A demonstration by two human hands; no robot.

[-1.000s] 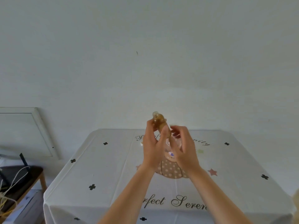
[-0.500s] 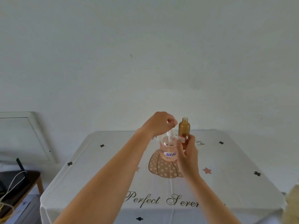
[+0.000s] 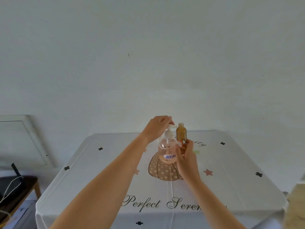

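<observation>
Standing over a table draped in a white printed tablecloth (image 3: 99, 171), a person works two bottles at its far middle, above the cloth's dotted brown pumpkin motif (image 3: 162, 172). The larger, a clear plastic dispenser bottle of pink liquid soap (image 3: 165, 152), stands upright on the cloth. Just beside it, the right hand (image 3: 186, 156) wraps its fingers round the lower half of a small amber bottle (image 3: 181, 133). This bottle is upright and apparently raised off the cloth, with its threaded neck uncapped (how full it is cannot be told through the tinted wall). Smallest of all is the dispenser's white plastic pump head (image 3: 171, 126). The left hand (image 3: 156, 127) reaches over from above and curls its fingers down on top of it. The spout points right toward the amber bottle's neck, its tip just short of the rim and about level with it.

The step in hand looks like a refill, with soap to be pumped from the big bottle into the little one, and no stroke appears to have begun. The next move calls for bringing the open mouth squarely under the spout tip. After that comes a slow, straight press with the left hand while the right holds the narrow neck steady, since a small target invites a spill.
</observation>
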